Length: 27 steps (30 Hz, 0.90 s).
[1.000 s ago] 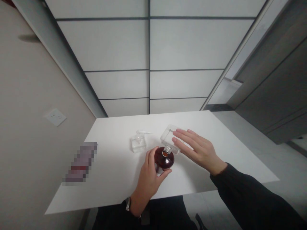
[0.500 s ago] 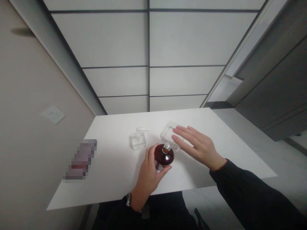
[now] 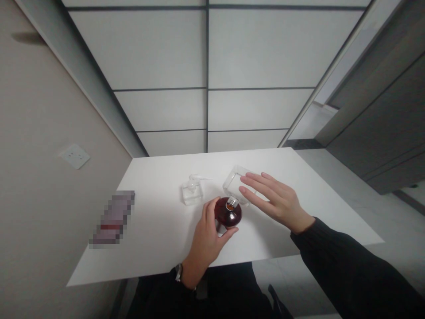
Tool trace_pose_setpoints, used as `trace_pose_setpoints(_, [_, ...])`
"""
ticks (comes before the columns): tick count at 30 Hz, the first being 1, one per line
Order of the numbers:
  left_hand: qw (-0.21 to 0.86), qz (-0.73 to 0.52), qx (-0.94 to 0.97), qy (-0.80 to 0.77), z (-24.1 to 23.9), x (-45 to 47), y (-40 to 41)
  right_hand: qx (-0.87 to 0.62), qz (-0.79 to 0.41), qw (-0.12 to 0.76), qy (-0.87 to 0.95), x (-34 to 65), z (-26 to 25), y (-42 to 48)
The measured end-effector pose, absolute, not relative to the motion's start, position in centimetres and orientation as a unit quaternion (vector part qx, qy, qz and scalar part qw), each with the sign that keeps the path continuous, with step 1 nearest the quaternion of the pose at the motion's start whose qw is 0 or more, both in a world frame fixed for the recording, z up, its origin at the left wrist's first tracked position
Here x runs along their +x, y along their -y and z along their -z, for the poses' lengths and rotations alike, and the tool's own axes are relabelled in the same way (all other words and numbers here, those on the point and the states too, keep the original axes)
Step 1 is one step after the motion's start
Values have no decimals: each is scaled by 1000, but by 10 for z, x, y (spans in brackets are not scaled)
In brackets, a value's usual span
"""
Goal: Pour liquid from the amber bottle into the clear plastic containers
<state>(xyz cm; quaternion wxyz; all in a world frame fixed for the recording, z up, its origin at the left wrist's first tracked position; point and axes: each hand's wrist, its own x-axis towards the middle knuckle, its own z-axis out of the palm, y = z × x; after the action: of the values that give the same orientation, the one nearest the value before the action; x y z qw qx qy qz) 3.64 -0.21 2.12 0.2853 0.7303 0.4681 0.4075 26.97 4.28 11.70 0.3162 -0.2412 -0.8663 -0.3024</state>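
Note:
My left hand (image 3: 207, 232) is wrapped round a dark red-brown round bottle (image 3: 230, 217), which stands mouth up with its cap off. Over that mouth lies the threaded neck of a clear rectangular bottle (image 3: 234, 182), tipped with its neck towards me. My right hand (image 3: 277, 197) is on the clear bottle's right side, long fingers stretched along it and the thumb hidden beneath. Whether liquid runs between the two bottles is too faint to tell. Left of them on the table sits a small clear square container (image 3: 191, 194) with a clear pump-like top (image 3: 195, 177) at its back edge.
The white table (image 3: 159, 239) meets a wall with a socket (image 3: 75, 156) on the left. A blurred-out flat item (image 3: 113, 217) lies by its left edge. White sliding panels (image 3: 159, 53) stand behind, and a grey cabinet (image 3: 381, 110) is at the far right.
The camera view has shifted slightly. Both hands and the two bottles hold nearly the same pose against each other.

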Motion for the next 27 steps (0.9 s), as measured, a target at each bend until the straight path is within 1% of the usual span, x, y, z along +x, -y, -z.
trace_pose_setpoints(3, [286,-408,730,-467,-21,36,2,-238,294,319,869,270,-117,-43])
trace_pose_setpoints(11, [328,-378,706,-501,-27,37,3,-234,308,319,865,266,-120,-42])
trace_pose_setpoints(27, [326,-384,710,-492,-26,37,3,-237,315,339,854,263,-118,-44])
